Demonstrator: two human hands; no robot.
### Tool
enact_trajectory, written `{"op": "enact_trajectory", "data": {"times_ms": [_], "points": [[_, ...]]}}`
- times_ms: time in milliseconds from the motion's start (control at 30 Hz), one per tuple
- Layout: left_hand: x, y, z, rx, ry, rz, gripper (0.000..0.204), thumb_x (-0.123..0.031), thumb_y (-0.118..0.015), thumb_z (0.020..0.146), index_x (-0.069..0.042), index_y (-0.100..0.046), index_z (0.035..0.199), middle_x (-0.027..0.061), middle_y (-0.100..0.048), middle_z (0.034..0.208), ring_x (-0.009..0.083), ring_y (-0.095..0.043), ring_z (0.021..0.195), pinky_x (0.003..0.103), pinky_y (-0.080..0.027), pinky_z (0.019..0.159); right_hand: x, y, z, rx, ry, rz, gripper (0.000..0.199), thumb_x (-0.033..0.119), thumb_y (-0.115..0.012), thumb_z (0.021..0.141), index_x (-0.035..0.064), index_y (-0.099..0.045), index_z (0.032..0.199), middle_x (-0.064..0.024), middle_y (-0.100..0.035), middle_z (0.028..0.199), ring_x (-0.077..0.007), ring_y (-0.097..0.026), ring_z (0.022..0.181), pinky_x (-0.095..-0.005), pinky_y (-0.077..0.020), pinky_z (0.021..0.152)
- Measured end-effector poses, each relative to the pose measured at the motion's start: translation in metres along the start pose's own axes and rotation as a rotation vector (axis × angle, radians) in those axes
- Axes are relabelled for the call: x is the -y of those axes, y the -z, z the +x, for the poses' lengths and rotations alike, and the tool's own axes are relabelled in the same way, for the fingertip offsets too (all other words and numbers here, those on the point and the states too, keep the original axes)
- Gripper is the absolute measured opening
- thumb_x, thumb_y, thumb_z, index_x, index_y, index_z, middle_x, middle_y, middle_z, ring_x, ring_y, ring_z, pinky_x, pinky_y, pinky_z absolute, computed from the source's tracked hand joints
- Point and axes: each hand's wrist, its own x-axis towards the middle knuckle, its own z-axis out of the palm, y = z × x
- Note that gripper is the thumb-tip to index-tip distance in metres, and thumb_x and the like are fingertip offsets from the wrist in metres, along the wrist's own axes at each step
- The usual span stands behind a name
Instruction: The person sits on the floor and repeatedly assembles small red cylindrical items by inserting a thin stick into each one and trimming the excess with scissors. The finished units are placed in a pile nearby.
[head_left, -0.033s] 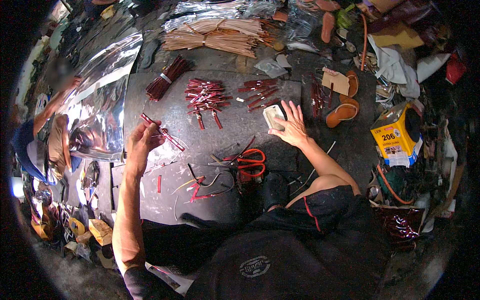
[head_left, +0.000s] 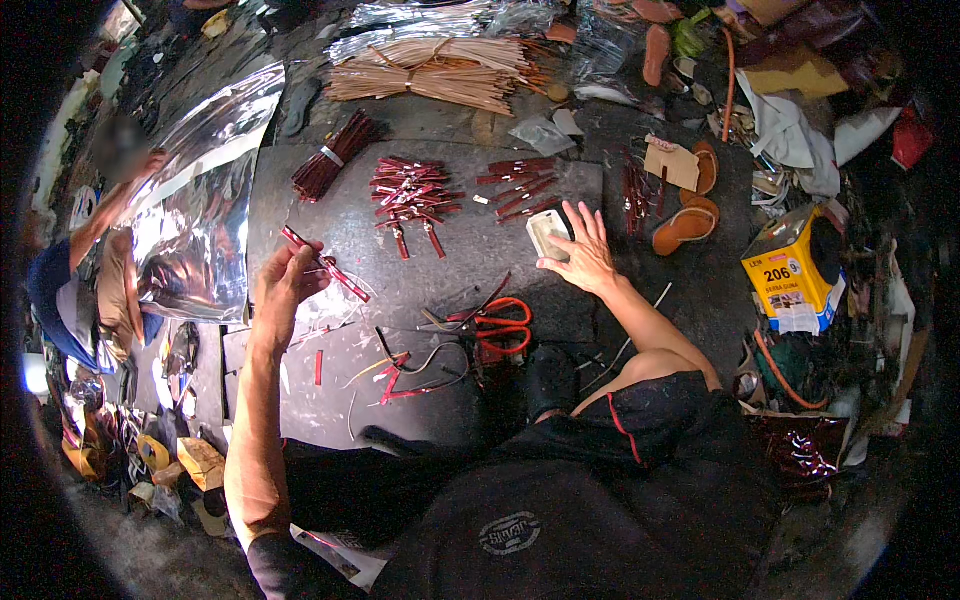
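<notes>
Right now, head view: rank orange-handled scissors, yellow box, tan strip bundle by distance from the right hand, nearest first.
From the right hand:
1. Orange-handled scissors, just below and to its left on the dark mat.
2. Yellow box, off to the right among the clutter.
3. Tan strip bundle, far up and left, at the top.

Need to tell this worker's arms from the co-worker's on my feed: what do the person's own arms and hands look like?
Both hands, left hand and right hand, are bare: no gloves, and no rings or watch that I can make out. Forearms are uncovered. The right arm comes out of a short black sleeve with a thin red line of trim. The left sleeve is hardly in view.
</notes>
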Motion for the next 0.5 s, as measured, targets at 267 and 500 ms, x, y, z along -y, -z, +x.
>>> {"op": "enact_trajectory", "data": {"times_ms": [267, 500], "points": [[0.004, 0.003, 0.009, 0.021, 0.053, -0.084, 0.040, -0.038, -0.051, 0.100, -0.002, -0.063, 0.115, 0.0084, -0.067, 0.104, 0.0154, -0.065, 0.086, 0.030, -0.053, 0.081, -0.003, 0.000, 0.015, -0.033, 0.031, -0.017, 0.071, 0.073, -0.059, 0.076, 0.0131, -0.074, 0.111, -0.0160, -0.023, 0.157, -0.0387, -0.014, 0.146, -0.0565, -0.0076, 0.118], [-0.005, -0.005, 0.009, 0.094, 0.063, -0.130, 0.034, -0.029, -0.047, 0.103, -0.003, -0.061, 0.120, 0.0084, -0.068, 0.102, 0.0152, -0.065, 0.086, 0.030, -0.055, 0.081, 0.009, 0.013, 0.014, -0.003, 0.023, -0.032, 0.061, 0.064, -0.063, 0.078, 0.0117, -0.075, 0.107, -0.0154, -0.026, 0.157, -0.0374, -0.016, 0.145, -0.0543, -0.0099, 0.118]]}}
